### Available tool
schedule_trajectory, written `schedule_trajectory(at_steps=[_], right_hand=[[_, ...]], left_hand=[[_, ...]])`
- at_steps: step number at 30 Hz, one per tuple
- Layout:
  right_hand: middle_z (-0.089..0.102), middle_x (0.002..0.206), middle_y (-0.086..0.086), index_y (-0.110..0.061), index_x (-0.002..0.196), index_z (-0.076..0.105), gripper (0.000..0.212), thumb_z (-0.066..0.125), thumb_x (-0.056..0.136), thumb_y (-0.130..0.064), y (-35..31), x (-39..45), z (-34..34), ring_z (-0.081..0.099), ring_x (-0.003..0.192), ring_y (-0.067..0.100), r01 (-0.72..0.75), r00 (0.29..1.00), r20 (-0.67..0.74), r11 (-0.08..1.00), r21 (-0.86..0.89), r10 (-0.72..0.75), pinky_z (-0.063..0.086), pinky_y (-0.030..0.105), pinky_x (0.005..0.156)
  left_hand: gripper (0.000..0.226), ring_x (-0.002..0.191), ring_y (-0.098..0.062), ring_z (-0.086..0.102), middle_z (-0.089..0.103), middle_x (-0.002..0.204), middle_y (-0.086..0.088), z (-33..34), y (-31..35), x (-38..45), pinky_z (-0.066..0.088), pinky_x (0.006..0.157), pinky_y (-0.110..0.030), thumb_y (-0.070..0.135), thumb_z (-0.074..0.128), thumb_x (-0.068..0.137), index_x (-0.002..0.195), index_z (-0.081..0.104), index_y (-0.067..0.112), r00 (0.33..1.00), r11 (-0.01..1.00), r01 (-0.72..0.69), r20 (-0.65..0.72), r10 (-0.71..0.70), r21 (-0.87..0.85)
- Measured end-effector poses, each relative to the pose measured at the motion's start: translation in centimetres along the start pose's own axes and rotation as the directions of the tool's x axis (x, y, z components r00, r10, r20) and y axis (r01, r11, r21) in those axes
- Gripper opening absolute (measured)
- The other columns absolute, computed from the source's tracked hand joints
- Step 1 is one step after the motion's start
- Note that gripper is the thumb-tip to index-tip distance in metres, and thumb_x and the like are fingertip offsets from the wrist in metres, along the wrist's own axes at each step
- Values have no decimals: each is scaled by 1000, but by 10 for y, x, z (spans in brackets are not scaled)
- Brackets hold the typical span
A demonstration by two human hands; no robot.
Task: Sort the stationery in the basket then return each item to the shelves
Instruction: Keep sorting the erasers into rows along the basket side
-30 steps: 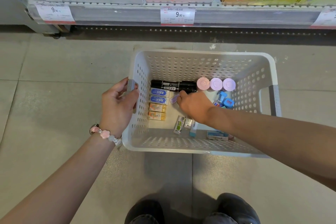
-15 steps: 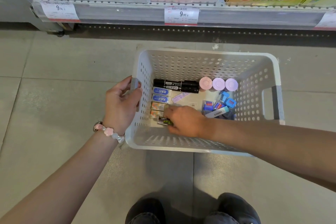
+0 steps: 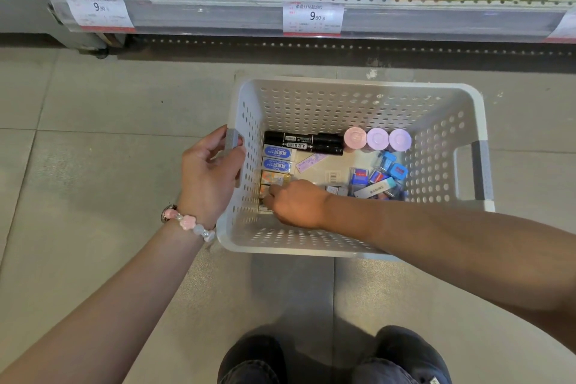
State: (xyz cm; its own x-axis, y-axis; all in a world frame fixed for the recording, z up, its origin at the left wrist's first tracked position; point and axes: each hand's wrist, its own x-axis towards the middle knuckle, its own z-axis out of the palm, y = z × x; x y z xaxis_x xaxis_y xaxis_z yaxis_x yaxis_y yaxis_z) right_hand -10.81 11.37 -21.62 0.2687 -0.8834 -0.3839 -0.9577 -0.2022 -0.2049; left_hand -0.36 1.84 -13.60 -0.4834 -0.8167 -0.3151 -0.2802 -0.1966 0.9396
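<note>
- A white plastic basket [image 3: 358,97], its walls punched with round holes, sits on the grey tiled floor [image 3: 93,165] below a metal shelf [image 3: 218,14].
- The left hand [image 3: 208,178] curls round the grey handle [image 3: 233,140] on the basket's left rim.
- The right hand [image 3: 296,204] reaches inside near the left wall, fingertips pinching a small flat packet [image 3: 265,203]; it is mostly hidden.
- Two black markers [image 3: 304,143] lie along the back, beside three round pastel caps [image 3: 377,139].
- Blue-labelled erasers [image 3: 277,158] stack below the markers; small blue boxes [image 3: 383,173] crowd the right.
- A beaded bracelet [image 3: 187,221] circles the left wrist.
</note>
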Motion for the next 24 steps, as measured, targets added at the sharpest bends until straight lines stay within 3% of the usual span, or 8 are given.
schedule_trajectory(at_steps=[4,7,12,15,17,19,22,24], right_hand=[[56,116,19,1,122,50,30,42,95,-10,1,0,2,62,93,34,7,1000,3,1000,-3,-7,38,34,61],[56,116,18,0,119,52,29,42,96,-13,1,1,2,62,94,34,-24,1000,1,1000,18,24,43,35,65],[59,113,13,-4,115,57,40,42,98,-37,16,-5,-5,61,98,30,-33,999,-10,987,160,35,50,38,78],[64,99,12,-4,97,61,30,40,100,-26,38,-19,-15,60,88,27,-139,961,-162,897,420,224,45,31,72],[65,93,9,-6,88,63,19,46,94,-14,49,-32,-15,58,78,24,-135,953,-180,874,466,243,43,29,66],[65,94,4,-10,87,67,14,53,84,-8,55,-44,-12,56,79,19,-76,986,-103,909,409,129,46,27,67],[58,119,0,-17,116,62,33,61,83,-18,48,-47,-1,53,111,20,-22,991,130,979,201,-4,42,27,76],[52,127,0,-16,123,56,37,57,86,-19,40,-45,4,48,118,21,63,980,184,994,87,-79,45,31,81]], left_hand=[[24,73,-17,60,66,74,12,1,0,0,51,67,-43,-4,54,88,84,65,17,1000,1000,5,0,-5,-8],[23,75,-24,55,64,78,4,-1,-3,1,47,66,-46,-3,55,88,83,65,16,1000,1000,-5,-2,5,-12],[17,73,-27,50,58,81,-8,-3,-5,1,42,62,-43,-2,54,86,80,63,11,999,1000,-30,11,30,4],[21,71,-26,52,61,76,3,-3,-3,1,43,60,-39,-3,53,88,80,64,13,999,999,-42,16,42,19],[25,71,-26,52,63,72,10,-3,-2,0,43,61,-39,-3,53,88,80,65,17,999,999,-43,27,43,20],[26,71,-26,52,63,70,13,-3,-1,0,43,60,-38,-4,53,88,80,65,18,999,999,-39,27,38,24],[28,70,-24,52,63,68,15,-2,0,0,42,59,-34,-5,53,88,80,65,18,999,999,-34,17,34,20],[30,70,-21,57,66,69,17,-1,2,-1,45,59,-34,-5,52,88,82,66,21,999,999,-30,14,30,24]])
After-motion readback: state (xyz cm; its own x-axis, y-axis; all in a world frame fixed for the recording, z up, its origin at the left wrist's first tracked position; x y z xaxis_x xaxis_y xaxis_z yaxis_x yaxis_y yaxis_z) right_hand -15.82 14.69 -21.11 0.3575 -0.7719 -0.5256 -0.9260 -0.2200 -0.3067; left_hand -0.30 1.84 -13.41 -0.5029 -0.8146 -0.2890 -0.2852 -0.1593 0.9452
